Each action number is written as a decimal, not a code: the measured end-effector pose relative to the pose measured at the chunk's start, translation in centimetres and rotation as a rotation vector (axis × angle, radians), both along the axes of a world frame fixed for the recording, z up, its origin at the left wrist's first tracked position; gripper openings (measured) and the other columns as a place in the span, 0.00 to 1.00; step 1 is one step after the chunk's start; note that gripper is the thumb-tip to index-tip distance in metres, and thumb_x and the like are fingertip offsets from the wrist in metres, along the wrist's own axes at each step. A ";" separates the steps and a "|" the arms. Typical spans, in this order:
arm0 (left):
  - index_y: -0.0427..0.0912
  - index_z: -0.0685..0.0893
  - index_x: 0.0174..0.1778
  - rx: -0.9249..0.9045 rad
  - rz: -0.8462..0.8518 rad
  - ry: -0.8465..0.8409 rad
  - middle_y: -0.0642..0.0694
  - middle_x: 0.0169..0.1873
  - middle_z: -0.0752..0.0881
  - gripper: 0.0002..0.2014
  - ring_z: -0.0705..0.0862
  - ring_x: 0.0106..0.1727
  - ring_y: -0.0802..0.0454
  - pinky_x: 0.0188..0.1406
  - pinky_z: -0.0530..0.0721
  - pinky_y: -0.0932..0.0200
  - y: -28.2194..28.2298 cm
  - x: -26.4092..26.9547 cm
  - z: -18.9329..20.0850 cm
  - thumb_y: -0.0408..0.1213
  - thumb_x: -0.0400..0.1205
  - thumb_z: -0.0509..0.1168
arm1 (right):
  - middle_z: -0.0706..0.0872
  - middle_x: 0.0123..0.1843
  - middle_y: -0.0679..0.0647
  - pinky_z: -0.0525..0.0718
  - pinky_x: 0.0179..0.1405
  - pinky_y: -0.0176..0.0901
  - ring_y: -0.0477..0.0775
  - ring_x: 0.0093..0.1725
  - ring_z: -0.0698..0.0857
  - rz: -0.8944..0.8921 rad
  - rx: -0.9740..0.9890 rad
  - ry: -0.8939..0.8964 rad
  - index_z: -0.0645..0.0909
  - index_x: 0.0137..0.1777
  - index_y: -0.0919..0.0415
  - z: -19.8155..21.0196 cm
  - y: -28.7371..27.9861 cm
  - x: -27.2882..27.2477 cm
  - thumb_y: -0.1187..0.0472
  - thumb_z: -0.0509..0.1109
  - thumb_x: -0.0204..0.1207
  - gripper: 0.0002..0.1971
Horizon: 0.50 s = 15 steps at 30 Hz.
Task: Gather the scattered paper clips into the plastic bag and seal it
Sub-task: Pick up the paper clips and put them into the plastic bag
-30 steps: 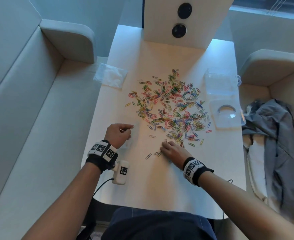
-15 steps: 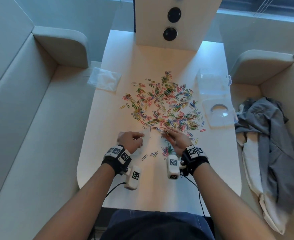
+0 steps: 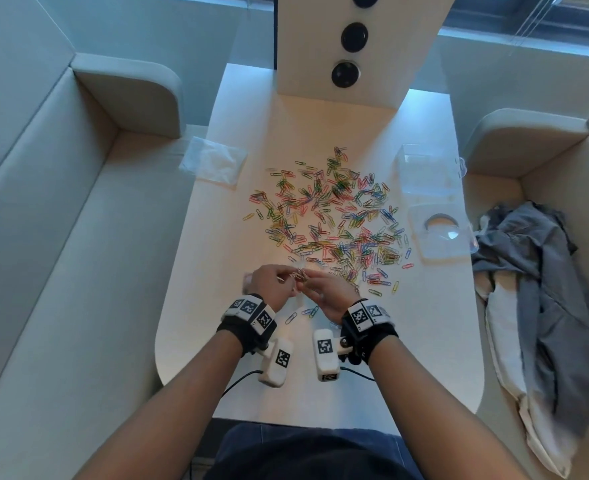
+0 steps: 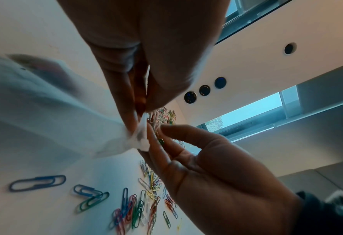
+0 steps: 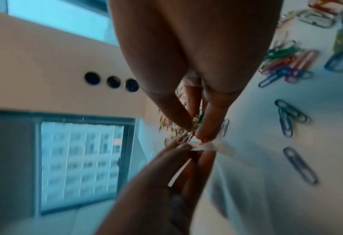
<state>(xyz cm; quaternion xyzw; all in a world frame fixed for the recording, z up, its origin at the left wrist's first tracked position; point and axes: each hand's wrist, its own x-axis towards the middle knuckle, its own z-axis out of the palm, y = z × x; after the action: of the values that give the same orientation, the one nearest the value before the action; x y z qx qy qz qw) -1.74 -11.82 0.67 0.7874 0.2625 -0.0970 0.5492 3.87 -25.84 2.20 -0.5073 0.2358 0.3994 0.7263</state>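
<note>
At lower centre of the head view, our left hand (image 3: 269, 285) pinches the mouth of the plastic bag (image 4: 46, 111), which hangs blurred at the left of the left wrist view. Touching it, our right hand (image 3: 331, 292) pinches a few paper clips (image 5: 188, 135) at that opening. The scattered paper clips (image 3: 334, 216) lie just above both hands on the table (image 3: 424, 341).
</note>
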 end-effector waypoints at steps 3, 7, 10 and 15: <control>0.84 0.81 0.35 0.039 -0.042 -0.009 0.61 0.30 0.90 0.11 0.90 0.36 0.62 0.59 0.85 0.41 -0.1 -0.1 0.1 0.56 0.65 0.61 | 0.89 0.52 0.72 0.90 0.46 0.40 0.57 0.44 0.90 0.164 -0.222 -0.135 0.82 0.62 0.77 -0.4 0.1 -0.2 0.82 0.66 0.74 0.17; 0.81 0.82 0.34 0.044 -0.098 -0.010 0.64 0.33 0.89 0.13 0.90 0.38 0.60 0.65 0.81 0.38 -0.6 0.0 1.0 0.51 0.69 0.63 | 0.91 0.44 0.68 0.90 0.39 0.41 0.58 0.39 0.92 0.276 -0.462 -0.267 0.85 0.54 0.74 -0.6 -0.4 0.3 0.74 0.75 0.73 0.11; 0.76 0.84 0.33 0.055 -0.116 -0.008 0.66 0.33 0.87 0.09 0.90 0.39 0.61 0.67 0.80 0.37 -0.7 0.0 1.4 0.51 0.70 0.64 | 0.92 0.42 0.63 0.90 0.42 0.40 0.54 0.40 0.93 0.410 -0.502 -0.341 0.89 0.49 0.68 -0.1 -0.7 0.4 0.68 0.77 0.74 0.06; 0.70 0.84 0.35 0.039 -0.125 -0.015 0.64 0.34 0.89 0.07 0.90 0.38 0.63 0.63 0.83 0.41 -0.8 0.0 1.9 0.50 0.70 0.64 | 0.92 0.41 0.63 0.90 0.48 0.45 0.57 0.42 0.92 0.449 -0.465 -0.308 0.88 0.46 0.65 0.1 -0.7 0.8 0.75 0.72 0.74 0.07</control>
<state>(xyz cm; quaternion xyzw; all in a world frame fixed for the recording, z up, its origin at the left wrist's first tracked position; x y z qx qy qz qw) -1.72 -12.59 2.62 0.8135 0.2104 -0.1202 0.5287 4.71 -26.52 2.25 -0.7523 0.0906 0.4039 0.5126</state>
